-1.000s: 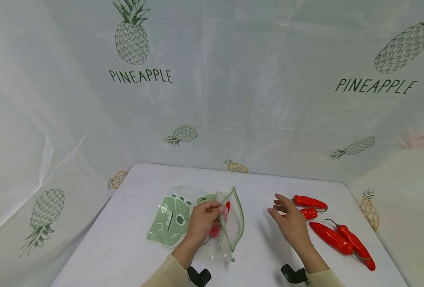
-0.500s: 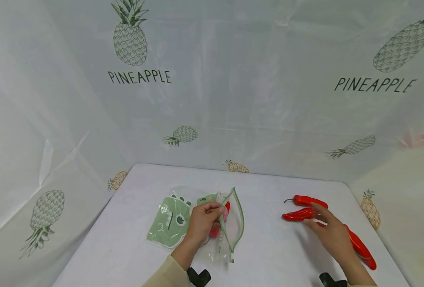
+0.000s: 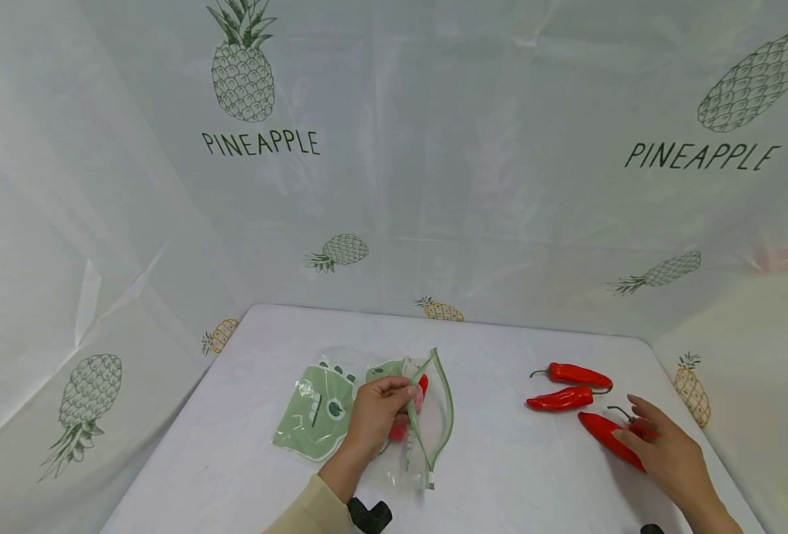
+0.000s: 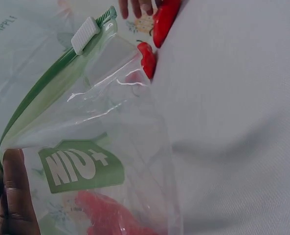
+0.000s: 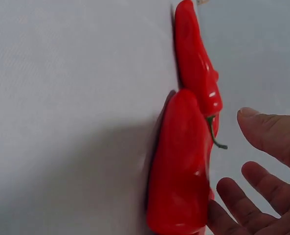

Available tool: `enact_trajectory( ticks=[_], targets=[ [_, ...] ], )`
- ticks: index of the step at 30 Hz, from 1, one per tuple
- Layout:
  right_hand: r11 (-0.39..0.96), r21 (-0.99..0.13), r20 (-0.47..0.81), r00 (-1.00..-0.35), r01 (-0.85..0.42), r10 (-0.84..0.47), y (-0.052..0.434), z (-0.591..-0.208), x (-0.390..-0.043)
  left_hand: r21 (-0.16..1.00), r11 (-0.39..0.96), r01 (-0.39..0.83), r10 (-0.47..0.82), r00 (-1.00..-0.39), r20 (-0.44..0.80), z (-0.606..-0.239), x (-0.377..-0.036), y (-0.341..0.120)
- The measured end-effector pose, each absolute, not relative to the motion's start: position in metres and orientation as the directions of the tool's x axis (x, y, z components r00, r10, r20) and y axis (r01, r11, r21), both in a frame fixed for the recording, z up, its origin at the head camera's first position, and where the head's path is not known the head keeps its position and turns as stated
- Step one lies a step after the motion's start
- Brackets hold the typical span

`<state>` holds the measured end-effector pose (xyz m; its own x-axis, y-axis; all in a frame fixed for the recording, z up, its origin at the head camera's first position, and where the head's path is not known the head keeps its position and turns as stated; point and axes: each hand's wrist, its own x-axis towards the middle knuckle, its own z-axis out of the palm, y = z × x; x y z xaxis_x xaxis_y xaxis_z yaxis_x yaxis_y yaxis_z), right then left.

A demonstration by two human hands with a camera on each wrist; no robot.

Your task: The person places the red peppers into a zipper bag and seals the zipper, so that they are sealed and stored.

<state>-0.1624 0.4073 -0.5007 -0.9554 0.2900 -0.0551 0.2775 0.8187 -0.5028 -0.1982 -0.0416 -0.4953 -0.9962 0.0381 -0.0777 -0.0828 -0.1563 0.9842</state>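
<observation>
**Head view: bag held open, right hand at the nearest peppers**

Head view: left hand [image 3: 375,415] pinches the green zip rim of the clear plastic zip bag [image 3: 394,423], grip clenched on that edge, mouth held open toward the right; one red pepper already inside [image 3: 412,404]. Right hand [image 3: 667,454] lies low over the pair of long glossy red peppers [image 3: 608,437] at the counter's [image 3: 500,460] right side. Right wrist view: fingers [image 5: 242,203] spread and relaxed, grip released, fingertips touching or just beside the near pepper [image 5: 181,166]; cannot tell which.

Judged step: reaching to pick a pepper. Next calls for closing fingers round one pepper's body. Two smaller red peppers [image 3: 567,387] lie farther back.
</observation>
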Motion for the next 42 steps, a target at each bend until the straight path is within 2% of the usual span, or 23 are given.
enact_trajectory(
  ticks=[4, 14, 28, 42],
  targets=[
    [0.821, -0.484, -0.067, -0.948, 0.304, 0.311, 0.409, -0.507, -0.162, 0.983, -0.163, -0.086, 0.037, -0.996, -0.081, -0.494, -0.198, -0.042],
    [0.755, -0.521, -0.189, -0.917, 0.398, 0.352, 0.404, -0.521, -0.168, 0.982, -0.163, -0.096, 0.05, -0.995, -0.089, -0.498, -0.2, -0.043],
    [0.817, -0.462, -0.28, -0.931, 0.343, 0.233, 0.401, -0.526, -0.168, 0.979, -0.176, -0.099, 0.049, -0.995, -0.092, -0.499, -0.2, -0.043],
    [0.768, -0.563, -0.173, -0.952, 0.306, 0.252, 0.379, -0.517, -0.173, 0.982, -0.169, -0.089, 0.052, -0.995, -0.081, -0.499, -0.2, -0.044]
  ],
)
